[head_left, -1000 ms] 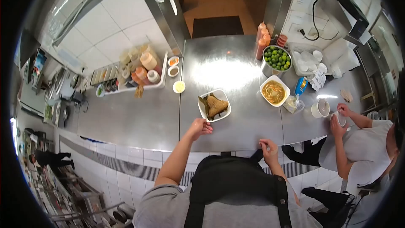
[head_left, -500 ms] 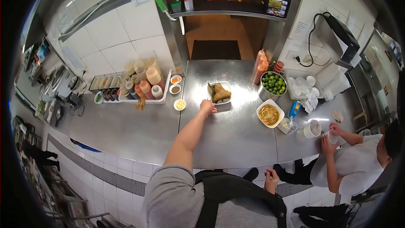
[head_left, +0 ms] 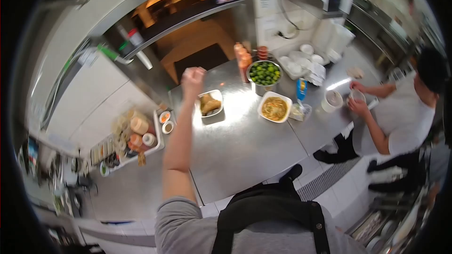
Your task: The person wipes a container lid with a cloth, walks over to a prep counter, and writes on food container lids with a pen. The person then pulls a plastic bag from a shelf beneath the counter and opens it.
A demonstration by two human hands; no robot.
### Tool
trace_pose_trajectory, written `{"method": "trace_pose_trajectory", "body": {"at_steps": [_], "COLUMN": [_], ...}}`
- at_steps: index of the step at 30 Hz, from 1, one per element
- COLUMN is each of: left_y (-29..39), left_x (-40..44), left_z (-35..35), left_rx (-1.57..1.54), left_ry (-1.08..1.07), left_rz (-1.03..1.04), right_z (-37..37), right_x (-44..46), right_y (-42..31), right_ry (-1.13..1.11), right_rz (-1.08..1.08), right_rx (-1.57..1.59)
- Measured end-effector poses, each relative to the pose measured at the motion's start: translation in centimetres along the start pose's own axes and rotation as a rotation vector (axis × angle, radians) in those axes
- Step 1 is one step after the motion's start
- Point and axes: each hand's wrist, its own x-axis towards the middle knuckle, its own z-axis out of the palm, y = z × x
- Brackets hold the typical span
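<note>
My left hand (head_left: 192,81) is raised above the far side of the steel counter (head_left: 235,155), up and left of a white dish. Motion blurs its fingers, and I cannot make out whether they hold anything. Brown fried pieces (head_left: 209,105) lie in that white dish (head_left: 219,96), which my hand does not touch. A small orange-red bit (head_left: 222,83) shows just beyond the dish. My right hand is out of view.
A white bowl of noodles (head_left: 275,108) and a pot of green limes (head_left: 264,72) stand to the right. Sauce bottles (head_left: 140,125) and small sauce cups (head_left: 165,116) are at left. A co-worker's hands (head_left: 359,103) hold a clear container at far right.
My left hand has left the dish's near edge and risen beyond it, up and left. My right hand has gone out of view. The camera view has turned and shifted right.
</note>
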Motion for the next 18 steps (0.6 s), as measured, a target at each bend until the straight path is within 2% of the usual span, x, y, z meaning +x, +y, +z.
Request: {"method": "trace_pose_trajectory", "body": {"at_steps": [1,2,3,5,6,7,8,9,10,12,14,15,17,18], "left_y": [0.3,7.0,9.0,5.0,5.2,3.0,2.4,2.9,2.7,6.8,5.0,5.1,5.2,5.1], "left_x": [4.2,5.9,8.6,14.8,16.2,18.1,18.8,20.0,20.2,19.4,19.6,19.0,18.0,16.5], "left_z": [-1.8,-3.6,-4.9,-5.7,-5.8,-5.9,-6.0,-6.4,-6.1,-5.8,-5.0,-4.9,-5.3,-5.3], "left_rx": [0.346,0.438,0.408,0.839,0.991,1.085,1.008,1.199,1.227,1.144,1.246,1.245,1.249,1.205], "left_ry": [0.062,0.092,0.137,0.324,0.307,0.3,0.172,-0.212,-0.261,-0.399,-0.246,-0.234,-0.198,-0.101], "left_rz": [0.416,0.234,0.299,0.548,0.514,0.573,0.539,0.255,0.249,0.121,0.074,0.105,0.156,0.25], "right_z": [0.5,1.2,2.0,3.9,5.1,5.8,6.5,7.2,7.4,7.9,7.7,7.6,9.2,9.9], "right_x": [0.0,0.4,1.0,2.2,2.6,1.8,0.8,-0.3,-1.1,-2.4,-3.7,-4.4,-0.1,1.8], "right_y": [0.7,1.7,2.5,3.2,3.3,1.8,0.2,-1.4,-2.7,-4.6,-4.9,-4.6,-0.1,1.2], "right_ry": [-0.023,-0.043,-0.063,-0.05,-0.023,0.051,0.126,0.199,0.19,0.172,0.154,0.142,0.225,0.262], "right_rz": [0.016,0.021,0.022,-0.041,-0.102,-0.191,-0.284,-0.376,-0.393,-0.431,-0.45,-0.464,-0.723,-0.845], "right_rx": [0.02,0.047,0.074,0.143,0.181,0.211,0.234,0.25,0.206,0.114,0.075,0.045,-0.574,-0.891]}}
